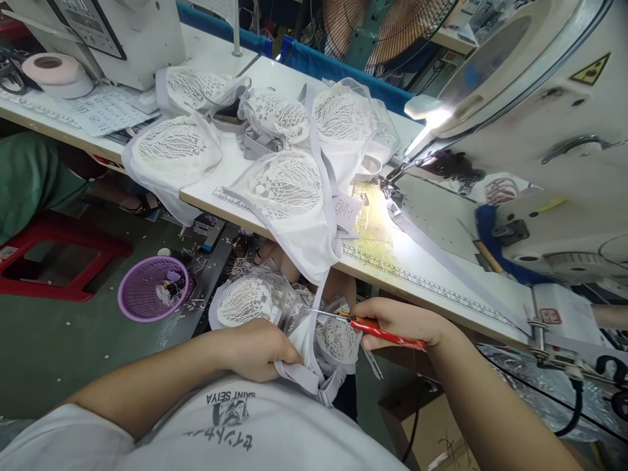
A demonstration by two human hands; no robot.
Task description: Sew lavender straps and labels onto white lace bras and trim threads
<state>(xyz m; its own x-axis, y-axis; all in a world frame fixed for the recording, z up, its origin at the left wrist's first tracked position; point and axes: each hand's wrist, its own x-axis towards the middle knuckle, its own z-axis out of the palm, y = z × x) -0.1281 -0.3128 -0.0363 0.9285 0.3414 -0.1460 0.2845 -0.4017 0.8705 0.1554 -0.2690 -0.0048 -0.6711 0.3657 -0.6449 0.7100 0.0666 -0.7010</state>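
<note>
The left hand [260,350] was curled closed low in front of the wearer's shirt, its fingers pinching a pale grey-white elastic band [294,376] on a white lace-cupped bra [245,304], which hung below the front edge of the white ruler-marked bench [417,275]. The right hand [397,320] was wrapped round the slim scissors with red handles [387,333], their thin metal blades pointing left across a narrow white strip [322,288]; whether those blades stood apart or together was too small to tell. That strip ran up toward a second white lace-cupped bra [287,186], which lay on the bench with its lower panel drooping over the edge. The chief risk seemed a stray snip: lace, sheer cloth and elastic crowded around the blades, so a slack fold slipping between them could be nicked. Too hard a pull by the left hand might stretch the elastic or drag the drooping bra off the bench, since part of it already overhung. The left hand's fingers, too, sat near the blade tips, where a sudden slip could reach them.
</note>
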